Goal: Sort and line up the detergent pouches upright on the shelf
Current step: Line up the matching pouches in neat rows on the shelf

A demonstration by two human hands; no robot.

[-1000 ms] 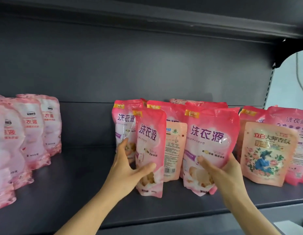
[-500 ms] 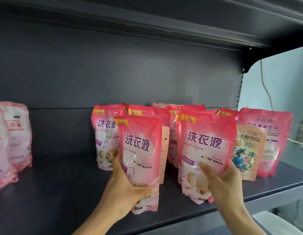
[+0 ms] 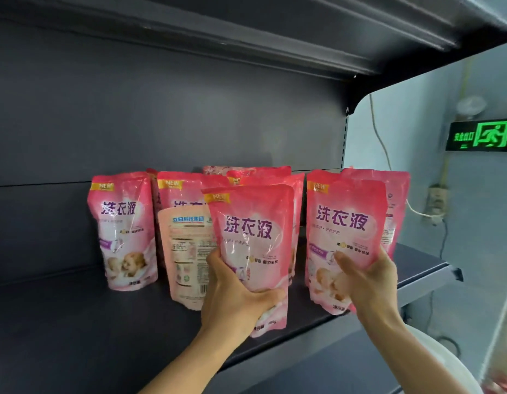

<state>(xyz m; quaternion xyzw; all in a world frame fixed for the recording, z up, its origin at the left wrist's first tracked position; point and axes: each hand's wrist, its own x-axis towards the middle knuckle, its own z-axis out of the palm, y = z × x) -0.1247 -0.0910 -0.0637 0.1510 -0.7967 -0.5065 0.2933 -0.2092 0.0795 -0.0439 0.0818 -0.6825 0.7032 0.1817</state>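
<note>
My left hand (image 3: 235, 300) grips the lower part of a pink detergent pouch (image 3: 253, 240), held upright near the front edge of the dark shelf (image 3: 76, 322). Around the bottom of a second pink pouch (image 3: 344, 237), further right, my right hand (image 3: 368, 280) is curled. Another pink pouch (image 3: 123, 231) stands alone to the left. A pale peach pouch (image 3: 187, 251) stands with its back label facing me, between the left pouch and the one in my left hand. Several more pink pouches (image 3: 261, 174) crowd behind, partly hidden.
The shelf above (image 3: 246, 29) overhangs closely. The shelf's right end (image 3: 434, 268) lies just past the right pouches, with a blue wall, a cable and a green exit sign (image 3: 481, 135) beyond. Bare shelf surface lies to the left.
The view has swung right, so the pale pouches at far left are out of sight. Both hands hold their pouches further toward the shelf's right end; the flowered pouch is now hidden.
</note>
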